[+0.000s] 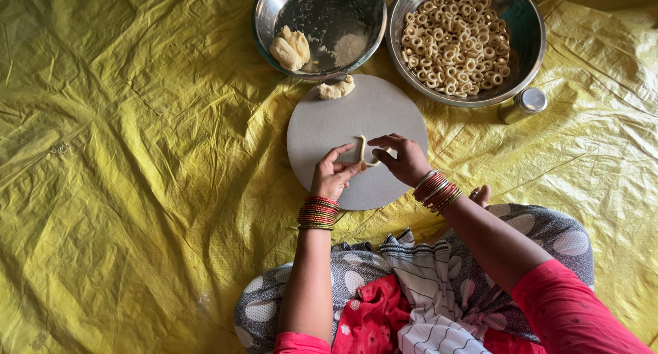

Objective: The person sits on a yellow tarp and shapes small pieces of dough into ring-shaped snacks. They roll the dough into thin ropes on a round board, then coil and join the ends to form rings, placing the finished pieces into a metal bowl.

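Both hands pinch a thin dough rope [363,150] on the round board [322,121]: left hand [334,176] steadying one end, right hand [404,159] curling it so it closes like the rings in the steel bowl [528,45].

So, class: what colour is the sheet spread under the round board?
Yellow: the crinkled sheet under the grey round board, seen in the head view.

Pink sleeves, red-and-gold bangles [318,213]
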